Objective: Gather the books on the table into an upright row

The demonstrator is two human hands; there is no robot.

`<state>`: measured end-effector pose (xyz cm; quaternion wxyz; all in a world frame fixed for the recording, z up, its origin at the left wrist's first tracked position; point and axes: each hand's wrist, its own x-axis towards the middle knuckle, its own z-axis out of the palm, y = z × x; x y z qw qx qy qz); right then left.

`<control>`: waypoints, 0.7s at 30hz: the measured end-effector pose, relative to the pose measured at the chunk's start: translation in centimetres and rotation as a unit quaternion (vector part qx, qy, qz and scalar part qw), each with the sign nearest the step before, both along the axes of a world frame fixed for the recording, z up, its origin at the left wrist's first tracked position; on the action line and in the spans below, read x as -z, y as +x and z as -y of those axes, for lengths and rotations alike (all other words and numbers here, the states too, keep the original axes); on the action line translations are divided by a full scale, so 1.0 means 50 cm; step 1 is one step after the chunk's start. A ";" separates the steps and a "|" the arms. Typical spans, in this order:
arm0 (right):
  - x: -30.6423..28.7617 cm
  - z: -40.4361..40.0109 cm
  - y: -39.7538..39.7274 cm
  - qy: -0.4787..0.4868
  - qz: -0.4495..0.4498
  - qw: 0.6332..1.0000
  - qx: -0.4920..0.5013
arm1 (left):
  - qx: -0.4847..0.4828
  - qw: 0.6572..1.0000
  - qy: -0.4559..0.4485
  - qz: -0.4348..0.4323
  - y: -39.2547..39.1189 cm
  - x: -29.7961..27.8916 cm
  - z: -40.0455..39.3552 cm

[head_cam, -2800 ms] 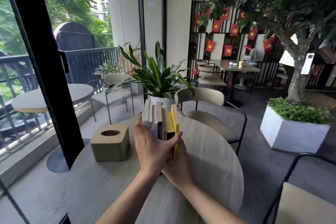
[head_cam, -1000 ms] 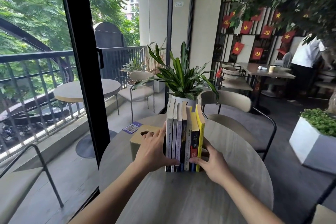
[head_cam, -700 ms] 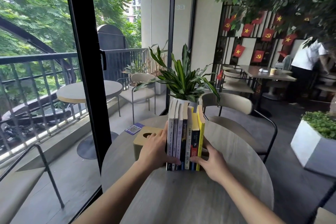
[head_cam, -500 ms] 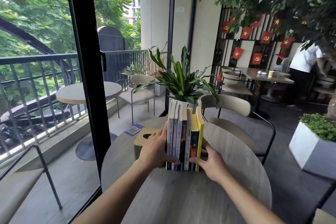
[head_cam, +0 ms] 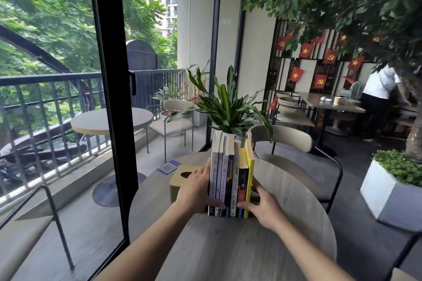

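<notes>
The books [head_cam: 231, 178] are stood upright on the bench [head_cam: 228, 246]. They are pressed between the hands: left hand [head_cam: 196, 191] at nine o'clock, right hand [head_cam: 266, 206] at three o'clock.

Tissue box [head_cam: 182, 174], potted plant [head_cam: 228, 107] (leafy)

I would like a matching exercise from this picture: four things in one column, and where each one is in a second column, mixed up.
Things:
1. left hand
2. right hand
3. tissue box
4. plant

Places:
A. behind the books, at the table's far edge
B. pressed on the yellow end of the row
C. pressed on the white end of the row
D. on the table, left of the books, partly behind a hand

Pairs: 1-C, 2-B, 3-D, 4-A
</notes>
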<state>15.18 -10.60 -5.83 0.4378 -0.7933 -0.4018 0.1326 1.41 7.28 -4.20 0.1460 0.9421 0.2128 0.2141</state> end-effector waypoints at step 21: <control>-0.039 0.055 -0.051 0.190 0.091 0.971 0.113 | -0.170 0.957 0.035 0.231 -0.065 -0.023 0.126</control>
